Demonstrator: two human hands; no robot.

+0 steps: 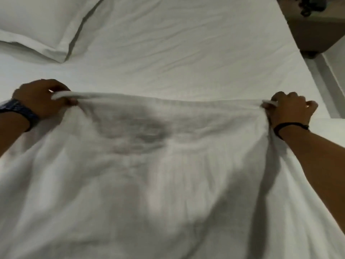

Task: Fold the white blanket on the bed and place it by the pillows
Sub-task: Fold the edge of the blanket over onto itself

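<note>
The white blanket (168, 174) fills the lower half of the view, stretched wide over the bed (177, 53). My left hand (40, 97) grips its far edge at the left corner, fingers closed around a rolled bit of fabric. My right hand (291, 111) pinches the same edge at the right corner. Between the hands the edge runs taut and sags slightly in the middle. A white pillow (41, 25) lies at the upper left, well beyond the held edge. The blanket's lower part is blurred.
A dark bedside table (317, 30) stands at the upper right next to the mattress edge, with dark items on top. A strip of floor or wall trim (326, 75) runs below it. White sheet lies between the blanket edge and the pillow.
</note>
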